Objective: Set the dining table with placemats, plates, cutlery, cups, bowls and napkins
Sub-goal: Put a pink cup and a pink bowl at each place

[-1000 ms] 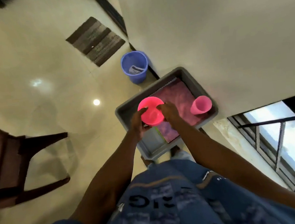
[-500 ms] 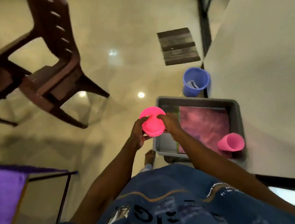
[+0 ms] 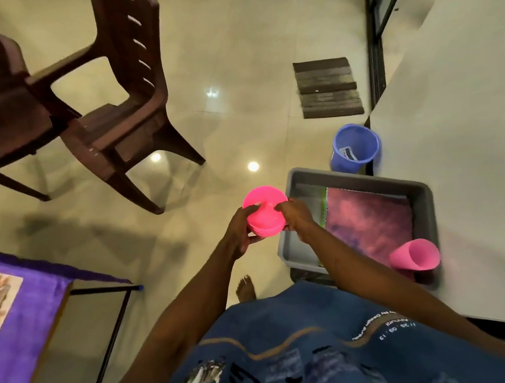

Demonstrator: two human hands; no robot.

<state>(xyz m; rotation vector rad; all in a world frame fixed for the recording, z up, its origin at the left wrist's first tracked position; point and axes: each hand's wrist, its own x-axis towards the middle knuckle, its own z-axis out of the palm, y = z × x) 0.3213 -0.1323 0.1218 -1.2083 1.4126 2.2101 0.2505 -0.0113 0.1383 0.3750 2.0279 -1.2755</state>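
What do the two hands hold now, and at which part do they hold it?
Both hands hold the pink bowls, apparently a small stack: the left hand grips the left side, the right hand the right side.

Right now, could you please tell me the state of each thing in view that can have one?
Stack of bright pink plastic bowls: upside down, held above the floor by both hands.
Left hand: grips the stack.
Right hand: grips the stack.
Pale pink plastic cup: on its side in the tub.
Grey plastic tub: open.
Blue plastic bucket: upright.
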